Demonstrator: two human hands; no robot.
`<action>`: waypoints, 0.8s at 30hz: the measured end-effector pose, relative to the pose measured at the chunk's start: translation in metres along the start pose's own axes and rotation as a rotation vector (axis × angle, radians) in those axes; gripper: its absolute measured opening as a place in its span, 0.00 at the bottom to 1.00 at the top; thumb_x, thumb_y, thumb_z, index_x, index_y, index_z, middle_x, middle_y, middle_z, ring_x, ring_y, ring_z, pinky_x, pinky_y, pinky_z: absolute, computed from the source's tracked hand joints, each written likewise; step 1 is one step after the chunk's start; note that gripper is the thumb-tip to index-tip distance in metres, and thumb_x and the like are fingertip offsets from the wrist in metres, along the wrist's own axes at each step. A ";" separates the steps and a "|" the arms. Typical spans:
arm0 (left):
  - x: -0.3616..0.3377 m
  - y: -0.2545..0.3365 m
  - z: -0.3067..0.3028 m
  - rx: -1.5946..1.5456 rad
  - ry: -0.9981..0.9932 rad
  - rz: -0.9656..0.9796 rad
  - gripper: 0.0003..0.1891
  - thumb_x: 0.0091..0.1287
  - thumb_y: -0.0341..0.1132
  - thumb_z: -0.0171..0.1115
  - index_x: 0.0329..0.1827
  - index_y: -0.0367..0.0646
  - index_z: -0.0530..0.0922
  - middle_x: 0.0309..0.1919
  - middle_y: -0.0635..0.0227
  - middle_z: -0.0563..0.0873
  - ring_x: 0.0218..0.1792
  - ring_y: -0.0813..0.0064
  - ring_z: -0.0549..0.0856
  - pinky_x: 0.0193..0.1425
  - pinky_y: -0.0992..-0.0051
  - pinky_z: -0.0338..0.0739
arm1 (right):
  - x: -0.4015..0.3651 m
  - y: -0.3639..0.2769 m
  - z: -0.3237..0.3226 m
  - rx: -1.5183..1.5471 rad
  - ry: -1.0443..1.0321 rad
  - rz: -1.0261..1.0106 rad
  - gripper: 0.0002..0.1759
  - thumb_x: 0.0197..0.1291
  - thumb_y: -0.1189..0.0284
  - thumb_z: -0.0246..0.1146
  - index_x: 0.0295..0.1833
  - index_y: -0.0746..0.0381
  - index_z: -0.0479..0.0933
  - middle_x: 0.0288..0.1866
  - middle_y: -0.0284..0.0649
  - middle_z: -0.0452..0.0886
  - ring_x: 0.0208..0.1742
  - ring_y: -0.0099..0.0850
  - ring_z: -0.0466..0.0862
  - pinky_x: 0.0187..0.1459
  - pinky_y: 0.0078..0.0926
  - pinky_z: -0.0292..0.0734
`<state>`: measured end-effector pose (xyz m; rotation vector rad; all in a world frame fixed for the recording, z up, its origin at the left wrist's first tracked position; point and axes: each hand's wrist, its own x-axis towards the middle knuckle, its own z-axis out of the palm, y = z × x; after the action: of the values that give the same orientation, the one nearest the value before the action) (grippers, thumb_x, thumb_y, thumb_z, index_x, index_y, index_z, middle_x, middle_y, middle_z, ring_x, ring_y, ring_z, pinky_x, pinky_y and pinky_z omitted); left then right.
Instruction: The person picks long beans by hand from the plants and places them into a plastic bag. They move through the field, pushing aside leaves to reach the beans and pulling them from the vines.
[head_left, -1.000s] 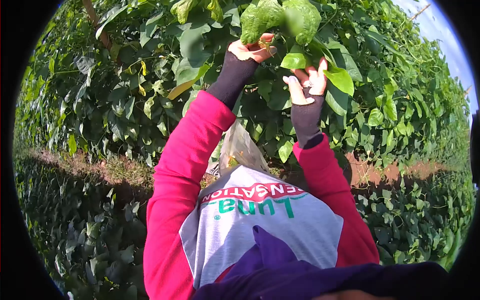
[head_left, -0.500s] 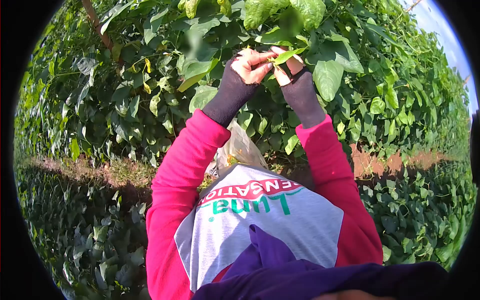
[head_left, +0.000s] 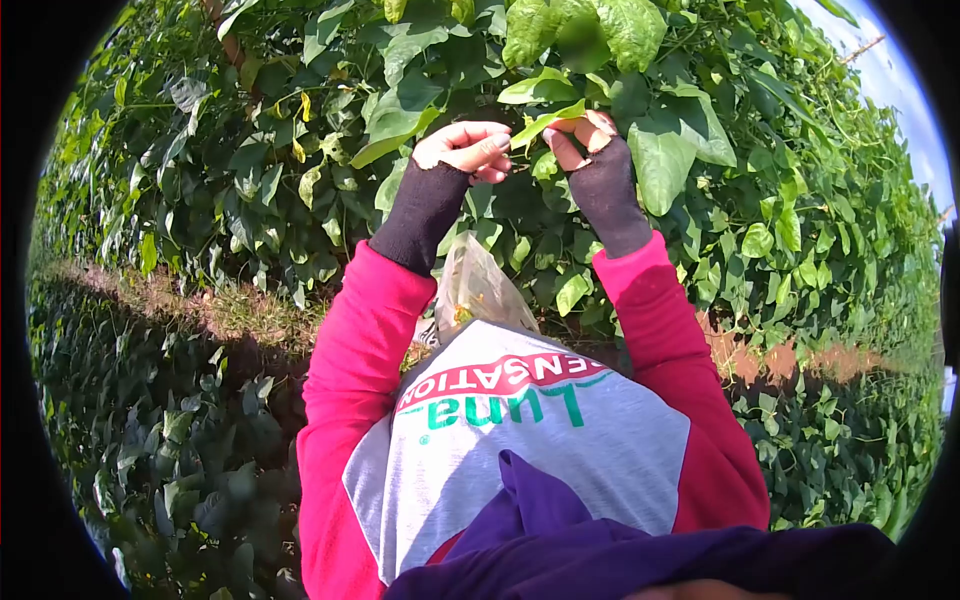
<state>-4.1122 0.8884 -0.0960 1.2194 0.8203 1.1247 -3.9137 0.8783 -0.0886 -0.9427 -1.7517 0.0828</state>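
My left hand (head_left: 465,150), in a dark fingerless glove, is closed in front of the climbing vine, thumb pressed to the fingers. Whatever it pinches, if anything, is too small to name. My right hand (head_left: 590,140), gloved the same way, is close by on the right with its fingers curled. A bright green leaf (head_left: 545,122) lies against its fingertips and partly covers them, so their hold is hidden. Large light green leaves (head_left: 630,35) hang above both hands. A broad darker leaf (head_left: 662,165) droops just right of my right wrist.
A cloudy plastic bag (head_left: 480,280) hangs at my waist with yellowish bits inside. Dense foliage (head_left: 250,190) rises in front and spreads to both sides. A brown stake (head_left: 228,45) stands at upper left. Bare reddish soil (head_left: 770,355) runs along the row's foot.
My left hand has drawn away to the left and lower, leaving a gap between the hands. My right hand stays nearly in place. The bright leaf has shifted left.
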 end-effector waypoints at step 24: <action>-0.048 -0.118 -0.029 0.229 -0.398 -0.542 0.08 0.62 0.35 0.60 0.37 0.39 0.80 0.29 0.70 0.82 0.29 0.78 0.83 0.34 0.78 0.76 | 0.007 0.043 -0.023 0.316 0.260 0.168 0.12 0.66 0.81 0.57 0.52 0.64 0.79 0.40 0.30 0.79 0.37 0.16 0.74 0.40 0.15 0.71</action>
<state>-4.1276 0.8536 -0.2206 1.2494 0.9101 0.3412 -3.8715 0.9025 -0.0946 -0.8252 -1.3700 0.3217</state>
